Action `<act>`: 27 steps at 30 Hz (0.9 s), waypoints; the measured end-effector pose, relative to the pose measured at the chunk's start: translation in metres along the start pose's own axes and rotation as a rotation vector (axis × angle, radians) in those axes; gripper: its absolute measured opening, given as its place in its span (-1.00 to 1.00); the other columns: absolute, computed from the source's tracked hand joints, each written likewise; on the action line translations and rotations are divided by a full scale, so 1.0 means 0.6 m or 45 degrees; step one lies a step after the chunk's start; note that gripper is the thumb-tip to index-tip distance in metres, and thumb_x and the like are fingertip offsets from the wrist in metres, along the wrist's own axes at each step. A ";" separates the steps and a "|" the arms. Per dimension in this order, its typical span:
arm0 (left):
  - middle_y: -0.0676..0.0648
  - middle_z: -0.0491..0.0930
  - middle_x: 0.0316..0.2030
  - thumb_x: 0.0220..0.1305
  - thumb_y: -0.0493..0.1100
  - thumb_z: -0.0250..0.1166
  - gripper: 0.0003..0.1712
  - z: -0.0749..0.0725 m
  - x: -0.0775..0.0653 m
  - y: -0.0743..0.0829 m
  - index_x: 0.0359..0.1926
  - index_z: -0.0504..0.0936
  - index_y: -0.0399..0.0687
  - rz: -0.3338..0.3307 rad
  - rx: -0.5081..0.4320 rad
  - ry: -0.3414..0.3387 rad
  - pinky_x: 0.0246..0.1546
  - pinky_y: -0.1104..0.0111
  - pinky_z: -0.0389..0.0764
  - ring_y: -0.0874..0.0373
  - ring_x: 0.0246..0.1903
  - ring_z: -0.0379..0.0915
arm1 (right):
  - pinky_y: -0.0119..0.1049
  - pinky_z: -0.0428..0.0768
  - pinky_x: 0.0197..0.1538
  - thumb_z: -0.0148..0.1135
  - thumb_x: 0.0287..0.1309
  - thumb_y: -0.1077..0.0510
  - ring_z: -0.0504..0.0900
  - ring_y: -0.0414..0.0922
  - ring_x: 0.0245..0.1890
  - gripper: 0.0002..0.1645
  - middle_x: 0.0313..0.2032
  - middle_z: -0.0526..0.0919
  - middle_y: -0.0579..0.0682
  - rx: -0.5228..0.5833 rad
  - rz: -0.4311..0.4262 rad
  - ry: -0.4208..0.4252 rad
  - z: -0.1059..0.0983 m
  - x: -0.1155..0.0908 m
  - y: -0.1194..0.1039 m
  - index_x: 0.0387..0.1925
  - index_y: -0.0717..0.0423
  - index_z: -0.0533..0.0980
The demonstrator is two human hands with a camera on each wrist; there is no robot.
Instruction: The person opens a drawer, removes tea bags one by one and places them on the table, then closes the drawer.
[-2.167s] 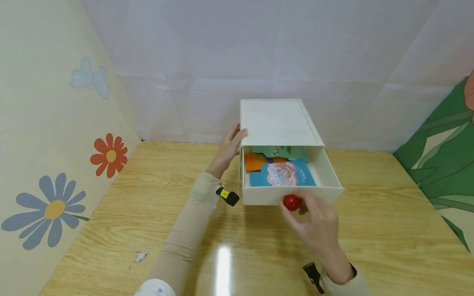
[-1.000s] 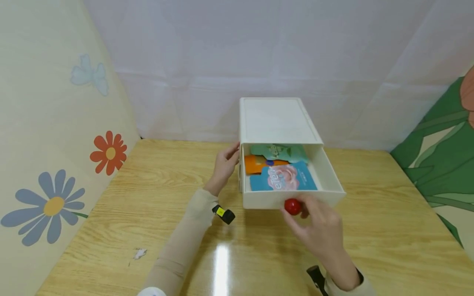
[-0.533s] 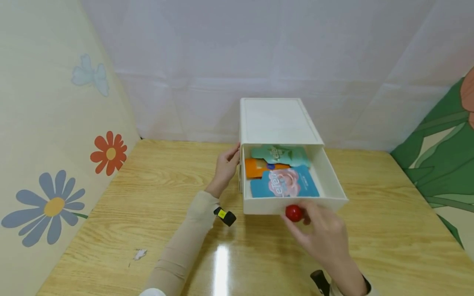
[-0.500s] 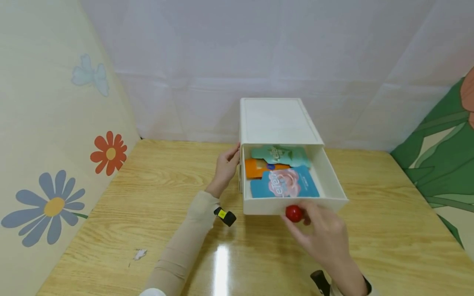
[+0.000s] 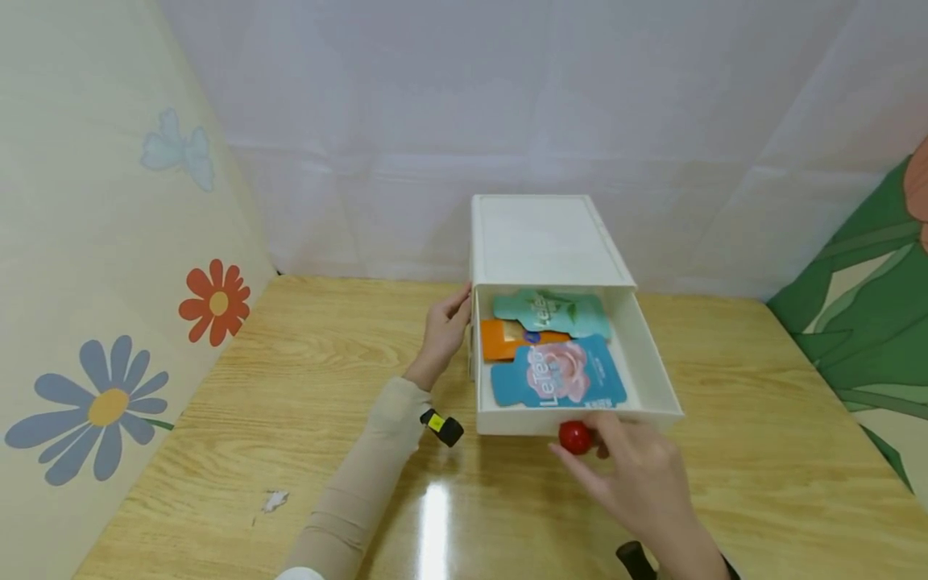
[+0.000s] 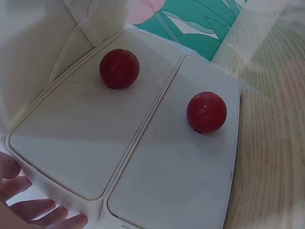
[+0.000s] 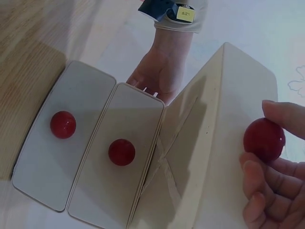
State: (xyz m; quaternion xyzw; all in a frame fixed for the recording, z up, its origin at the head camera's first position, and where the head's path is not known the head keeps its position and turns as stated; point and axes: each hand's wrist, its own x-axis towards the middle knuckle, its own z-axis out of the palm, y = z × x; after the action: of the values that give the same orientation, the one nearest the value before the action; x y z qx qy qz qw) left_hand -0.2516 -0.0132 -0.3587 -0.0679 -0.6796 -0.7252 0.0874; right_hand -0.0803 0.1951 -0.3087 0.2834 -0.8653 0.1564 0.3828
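Note:
A white drawer cabinet (image 5: 540, 242) stands against the back wall, its top drawer (image 5: 656, 362) pulled well out. In that drawer lie a green packet (image 5: 554, 312), an orange packet (image 5: 500, 340) and a blue packet (image 5: 561, 372) with a pink flower. My right hand (image 5: 638, 475) pinches the drawer's round red knob (image 5: 575, 437) between thumb and fingers, as the right wrist view also shows. My left hand (image 5: 444, 334) rests against the cabinet's left side, its fingertips partly hidden. Two lower drawers, each with a red knob (image 6: 119, 68), stay shut beneath in the left wrist view.
The wooden table (image 5: 326, 346) carries the cabinet and has a pale chipped patch (image 5: 275, 501) at left front. A white cloth wall (image 5: 362, 129) rises behind. Decorated panels stand on both sides, with a flower (image 5: 109, 407) on the left one.
The top drawer has come further out toward me, with my right hand on its knob, showing more of the packets. My left hand moved from the upper edge down the cabinet's side.

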 end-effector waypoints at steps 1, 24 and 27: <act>-0.25 0.43 0.09 0.34 -0.27 0.03 -0.59 0.000 0.000 0.000 0.18 0.37 -0.30 0.000 -0.002 -0.002 -0.04 0.31 0.51 -0.02 0.01 0.43 | -0.54 0.27 -0.73 -0.22 0.17 -0.41 0.37 -0.26 -0.76 -0.31 -0.73 0.47 -0.12 0.003 0.003 -0.014 -0.001 0.000 0.000 -0.51 0.11 0.41; -0.26 0.40 0.10 0.34 -0.27 0.01 -0.59 0.000 0.008 -0.001 0.18 0.35 -0.32 -0.024 0.016 0.010 0.03 0.31 0.45 -0.01 0.09 0.36 | -0.57 0.21 -0.74 -0.17 0.19 -0.35 0.32 -0.33 -0.78 -0.38 -0.73 0.47 -0.17 0.050 -0.077 -0.039 -0.003 0.001 0.005 -0.49 0.08 0.44; -0.26 0.41 0.10 0.35 -0.28 0.00 -0.59 0.000 0.010 -0.001 0.19 0.35 -0.32 -0.032 0.018 0.013 0.03 0.31 0.45 -0.01 0.09 0.36 | -0.55 0.25 -0.74 -0.15 0.20 -0.34 0.37 -0.29 -0.78 -0.39 -0.72 0.51 -0.14 0.080 -0.088 -0.037 -0.005 0.004 0.007 -0.47 0.10 0.47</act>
State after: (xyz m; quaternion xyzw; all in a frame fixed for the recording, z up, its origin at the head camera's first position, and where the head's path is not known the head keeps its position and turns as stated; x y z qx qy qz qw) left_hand -0.2577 -0.0132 -0.3578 -0.0550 -0.6850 -0.7218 0.0821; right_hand -0.0825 0.1991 -0.3051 0.3273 -0.8550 0.1661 0.3663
